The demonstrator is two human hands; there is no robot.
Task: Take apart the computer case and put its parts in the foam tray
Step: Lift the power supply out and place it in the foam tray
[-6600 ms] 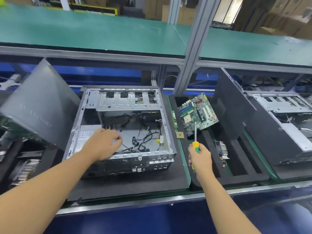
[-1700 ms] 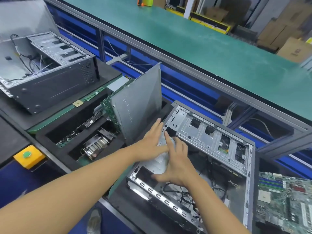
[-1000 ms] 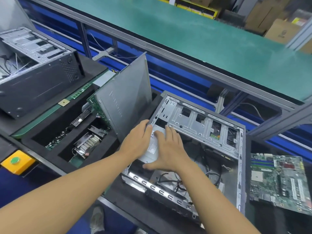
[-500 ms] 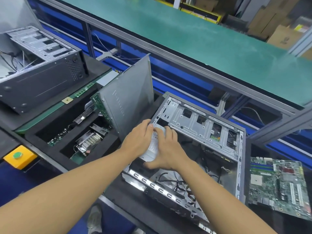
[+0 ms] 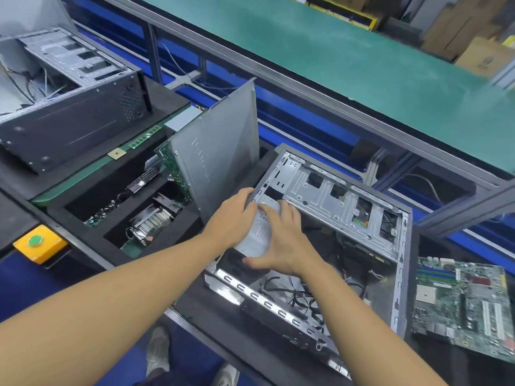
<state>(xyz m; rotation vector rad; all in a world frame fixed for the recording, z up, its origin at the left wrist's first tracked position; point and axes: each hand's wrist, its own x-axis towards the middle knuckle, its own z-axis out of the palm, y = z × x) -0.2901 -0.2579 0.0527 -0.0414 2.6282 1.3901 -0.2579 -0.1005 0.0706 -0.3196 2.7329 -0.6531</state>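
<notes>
A factory line is crossing the frame, its dark surface carrying an opened computer case at lower centre. At the bottom edge, the person's shoes are showing on the floor. Both forearms are reaching up from the lower left into the case. The left hand is curling its fingers over the left side of a silver power supply. The right hand is lying over the top of it, with the thumb hooked at its near edge. The unit is tilting up out of the case's left corner, above loose black cables.

A motherboard is lying flat at lower right, just beside the case. At left, the black foam tray is holding a heatsink in one compartment, and a grey side panel is leaning upright at its right end. A yellow button box is sitting at the far left edge. A second case is resting at upper left. A green conveyor shelf is running behind, with cardboard boxes at upper right.
</notes>
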